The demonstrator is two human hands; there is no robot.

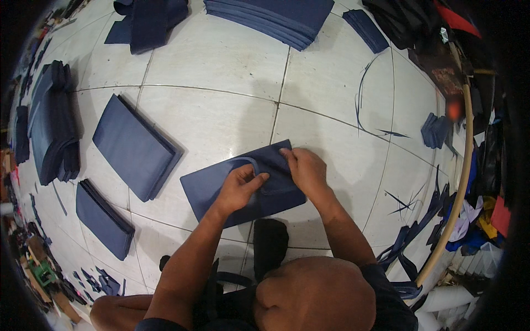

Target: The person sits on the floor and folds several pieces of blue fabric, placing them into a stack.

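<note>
A flat, rectangular piece of dark blue fabric [201, 186] lies on the tiled floor right in front of me. Over its middle, my left hand [242, 187] is closed, thumb against the fingers, beside a narrow curved blue strip [243, 159] that arches along the upper part of the fabric. My right hand [305, 168] pinches the fabric near its upper right corner, and the cloth puckers between the two hands. The strip's end is hidden behind my left fingers.
Folded blue fabric stacks [135, 146] lie to my left, with another smaller stack [104, 219] nearer. A large blue pile [270, 19] is at the far side. Thin blue offcuts [406, 204] and a curved tan rod [462, 165] lie right. My dark-covered foot [270, 243] is just below the fabric.
</note>
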